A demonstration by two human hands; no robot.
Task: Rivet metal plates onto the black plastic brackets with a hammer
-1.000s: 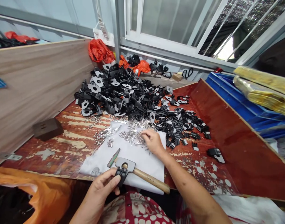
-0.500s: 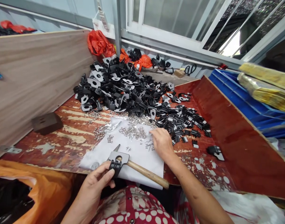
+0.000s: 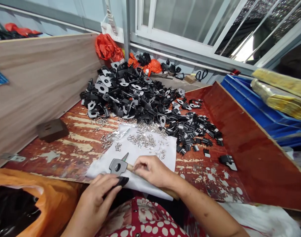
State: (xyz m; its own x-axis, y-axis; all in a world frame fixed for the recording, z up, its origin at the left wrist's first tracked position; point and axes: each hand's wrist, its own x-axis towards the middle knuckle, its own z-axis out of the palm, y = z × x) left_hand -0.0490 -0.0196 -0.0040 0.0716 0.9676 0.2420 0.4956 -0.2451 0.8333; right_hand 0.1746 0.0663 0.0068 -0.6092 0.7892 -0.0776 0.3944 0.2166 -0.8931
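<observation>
My left hand point(image 3: 97, 194) grips a black plastic part with a flat grey plate point(image 3: 118, 167) that has a round hole, held over the front of a white sheet point(image 3: 108, 158). The fingers and thumb close around its dark lower end. Close to its right, my right hand point(image 3: 152, 169) is pinched shut above a wooden handle point(image 3: 129, 167); whatever lies between the fingertips is hidden. That handle belongs to a tool with a pointed metal tip point(image 3: 125, 156), mostly covered by the part and my hand. Small silvery screws and pins point(image 3: 141, 140) lie scattered behind both hands.
A large heap of black and grey plastic parts point(image 3: 130, 89) fills the back of the worktable. Smaller black clips point(image 3: 192, 130) spread to the right. A dark block point(image 3: 52, 130) sits left, an orange bag point(image 3: 56, 197) front left, a blue crate point(image 3: 254, 105) beyond the right board.
My right hand has come from the pins toward the held part, over the wooden handle. My left hand has turned the part and moved it slightly left.
</observation>
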